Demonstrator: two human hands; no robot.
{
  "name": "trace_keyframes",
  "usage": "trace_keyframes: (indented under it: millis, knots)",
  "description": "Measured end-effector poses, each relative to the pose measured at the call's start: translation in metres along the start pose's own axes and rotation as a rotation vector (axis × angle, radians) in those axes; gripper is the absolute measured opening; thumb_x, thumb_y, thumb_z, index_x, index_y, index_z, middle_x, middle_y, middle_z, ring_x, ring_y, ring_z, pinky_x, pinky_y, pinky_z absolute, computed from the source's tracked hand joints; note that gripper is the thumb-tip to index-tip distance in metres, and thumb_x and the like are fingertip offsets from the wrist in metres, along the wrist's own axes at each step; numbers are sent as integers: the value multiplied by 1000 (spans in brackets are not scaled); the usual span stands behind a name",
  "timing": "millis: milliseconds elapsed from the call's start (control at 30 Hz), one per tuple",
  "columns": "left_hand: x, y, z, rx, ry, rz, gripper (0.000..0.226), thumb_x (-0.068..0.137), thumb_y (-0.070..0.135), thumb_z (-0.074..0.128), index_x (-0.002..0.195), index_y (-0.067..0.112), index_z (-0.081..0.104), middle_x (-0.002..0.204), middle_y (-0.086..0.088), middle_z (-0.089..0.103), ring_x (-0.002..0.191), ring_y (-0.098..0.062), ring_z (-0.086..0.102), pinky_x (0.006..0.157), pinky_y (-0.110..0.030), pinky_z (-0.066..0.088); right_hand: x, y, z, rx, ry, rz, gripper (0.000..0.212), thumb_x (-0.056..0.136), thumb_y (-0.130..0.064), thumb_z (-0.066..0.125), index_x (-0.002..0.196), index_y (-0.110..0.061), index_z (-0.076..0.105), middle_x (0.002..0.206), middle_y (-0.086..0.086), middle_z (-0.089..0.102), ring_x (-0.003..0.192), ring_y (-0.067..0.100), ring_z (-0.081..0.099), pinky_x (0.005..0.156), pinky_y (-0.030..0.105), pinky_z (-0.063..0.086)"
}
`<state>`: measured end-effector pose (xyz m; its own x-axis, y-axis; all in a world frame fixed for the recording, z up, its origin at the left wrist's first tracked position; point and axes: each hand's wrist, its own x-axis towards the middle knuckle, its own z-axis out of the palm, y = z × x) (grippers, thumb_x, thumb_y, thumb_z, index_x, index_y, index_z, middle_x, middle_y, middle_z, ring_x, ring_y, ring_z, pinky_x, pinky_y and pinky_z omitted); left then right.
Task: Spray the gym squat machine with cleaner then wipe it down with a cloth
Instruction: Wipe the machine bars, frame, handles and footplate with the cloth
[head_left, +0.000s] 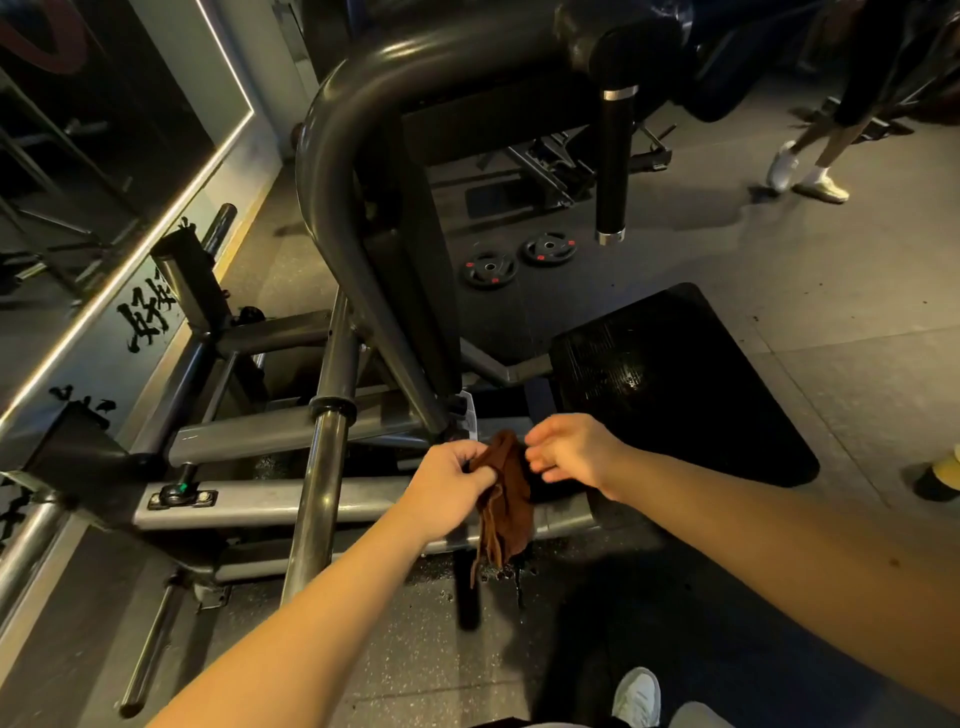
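Left hand (452, 486) pinches the top of the cloth (506, 499), which hangs limp in front of the squat machine's (343, 130) lower bars. Right hand (571, 452) is just beside the cloth's upper edge, fingers loosely curled; grip cannot be confirmed. Cloth is brown, soft and creased. Machine frame is smooth dark metal tubing. To the right are a black ribbed foot plate (675, 384) and, beyond it, two weight plates (491, 267) on the floor.

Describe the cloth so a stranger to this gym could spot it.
Follow the curved dark grey steel tube of the squat machine down to its base, left of the black textured foot platform. There a crumpled brown cloth hangs from the left hand, the only soft, warm-coloured thing among grey metal bars.
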<state>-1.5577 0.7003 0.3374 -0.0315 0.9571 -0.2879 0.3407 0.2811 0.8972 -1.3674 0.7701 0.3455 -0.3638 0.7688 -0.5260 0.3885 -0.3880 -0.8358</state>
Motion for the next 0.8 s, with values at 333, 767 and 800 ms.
trace_keyframes:
  millis: [333,767,800]
  knots:
    - [17,40,-22,-81,-123,-95,29,89,29,80,111,13,67,97,-4,77,92,-22,75,85,-36,60,4,-11,-26,74,-109,-103,32,97,-13,70,128,-9,63,120,13,73,112,28,71,94,43,59]
    - [26,131,-26,-61,117,109,6,98,10,60,99,12,54,92,-17,66,79,-30,71,78,-61,61,-22,-67,-41,-264,148,-525,34,84,-34,84,109,-26,62,127,-5,50,112,3,59,84,14,51]
    - [25,144,-29,-31,119,146,8,96,14,62,100,12,56,96,-19,67,83,-32,72,80,-62,60,-28,-74,-41,-287,139,-542,40,82,-36,86,114,-25,62,128,-7,49,113,3,57,88,15,51]
